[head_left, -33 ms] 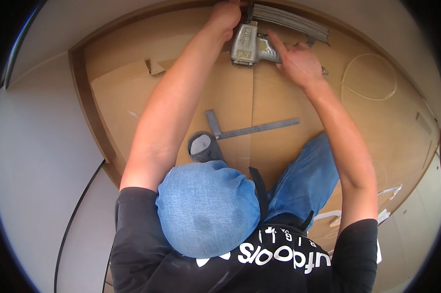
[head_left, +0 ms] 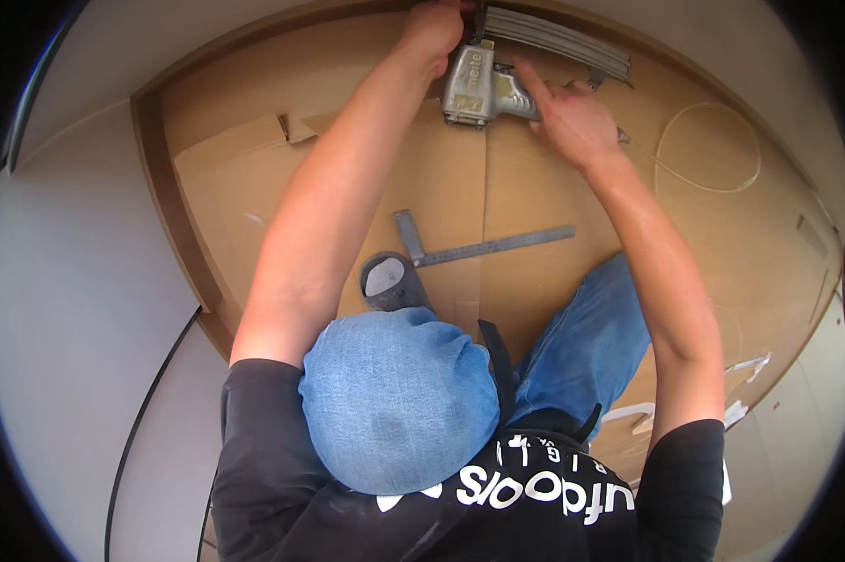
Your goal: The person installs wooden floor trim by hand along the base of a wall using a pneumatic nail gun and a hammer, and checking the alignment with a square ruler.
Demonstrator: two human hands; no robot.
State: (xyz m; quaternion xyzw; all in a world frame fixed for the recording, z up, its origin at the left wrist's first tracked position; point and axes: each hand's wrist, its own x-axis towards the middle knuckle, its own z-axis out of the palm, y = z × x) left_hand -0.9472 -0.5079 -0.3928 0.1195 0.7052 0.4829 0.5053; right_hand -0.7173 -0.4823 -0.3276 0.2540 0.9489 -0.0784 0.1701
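Observation:
A silver nail gun (head_left: 467,86) lies at the far side of the brown panel, its nose up against the wooden strip (head_left: 352,13) along the far edge. My right hand (head_left: 580,124) is wrapped round its handle, the index finger stretched out beside the trigger. A long ribbed magazine (head_left: 558,42) runs off to the right from the nose. Just left of the nose, my left hand (head_left: 432,39) is closed at the strip; most of its fingers are hidden at the picture's top edge. Nearer to me, a metal try square (head_left: 492,250) rests flat on the panel.
Cardboard sheets (head_left: 226,169) cover part of the panel, with a torn flap at the left. A thin pale hose (head_left: 659,161) loops out to the right of the nail gun. My bent knee (head_left: 399,403) and grey shoe (head_left: 389,281) are close to the try square.

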